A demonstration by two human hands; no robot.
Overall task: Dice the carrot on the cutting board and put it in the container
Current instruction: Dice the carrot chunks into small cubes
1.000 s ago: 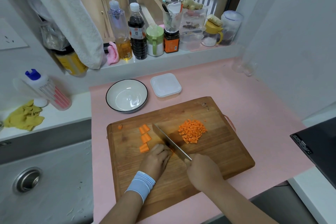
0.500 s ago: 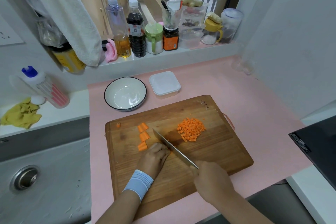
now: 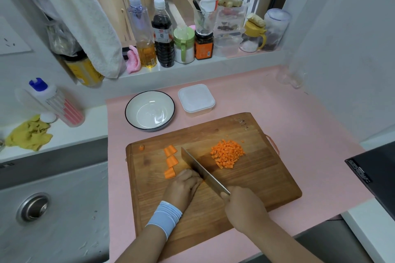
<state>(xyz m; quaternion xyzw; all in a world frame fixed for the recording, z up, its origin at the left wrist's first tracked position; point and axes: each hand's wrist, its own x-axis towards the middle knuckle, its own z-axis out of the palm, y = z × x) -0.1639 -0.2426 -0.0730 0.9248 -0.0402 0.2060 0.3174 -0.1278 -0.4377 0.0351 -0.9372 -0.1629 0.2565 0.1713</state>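
Change: since half a second ago the right hand [image 3: 243, 209] and its cleaver [image 3: 203, 171] have edged slightly forward over the cutting board [image 3: 256, 177]; the left hand [image 3: 183, 187] has stayed put.
Carrot piece [image 3: 203, 180]: near the board's middle, under the left hand's fingers; only an orange sliver shows.
Carrot chunks [image 3: 172, 160]: three uncut, in a row on the board's left half, just left of the blade.
Diced carrot [image 3: 227, 153]: a heap on the board's far right part, clear of the blade.
Left hand: fingers curled down on the carrot piece, knuckles by the blade; a pale blue wristband [image 3: 164, 213] on the wrist.
Right hand: clenched round the cleaver's handle over the board's near part; the blade slants toward the far left.
Container [image 3: 196, 99]: lidded, just beyond the board's far edge.
Bowl [image 3: 149, 110]: white with a dark rim, beyond the board's far left part.
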